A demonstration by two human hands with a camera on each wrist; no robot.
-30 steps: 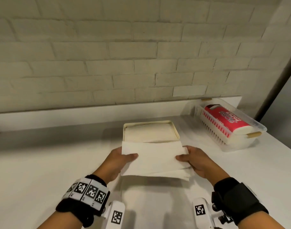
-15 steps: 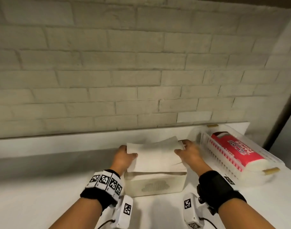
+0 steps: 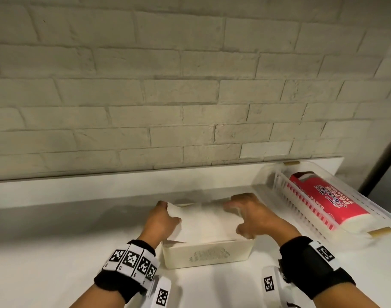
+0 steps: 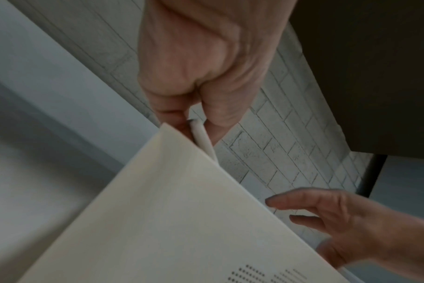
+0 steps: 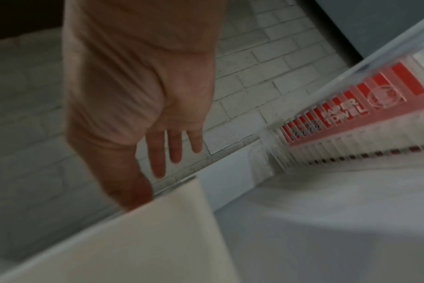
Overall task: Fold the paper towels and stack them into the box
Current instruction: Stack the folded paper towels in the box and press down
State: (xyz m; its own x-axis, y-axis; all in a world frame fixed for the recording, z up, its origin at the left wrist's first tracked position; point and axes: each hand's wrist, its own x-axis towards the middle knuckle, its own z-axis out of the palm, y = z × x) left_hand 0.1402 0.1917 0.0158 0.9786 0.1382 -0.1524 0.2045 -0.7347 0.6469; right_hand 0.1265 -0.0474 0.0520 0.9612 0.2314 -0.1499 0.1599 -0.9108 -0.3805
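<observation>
- Head view: the left hand (image 3: 162,218) pinches the left edge of the folded paper towel (image 3: 206,221), which lies over the open top of the box (image 3: 206,255).
- Lower that edge flat before letting go, so the fold does not spring open.
- The right hand (image 3: 254,215) hovers over the towel's right side, fingers spread and holding nothing; press down with it.
- Right of the box, a clear bin (image 3: 367,235) holds a red paper towel pack (image 3: 323,201), near the right wrist.
</observation>
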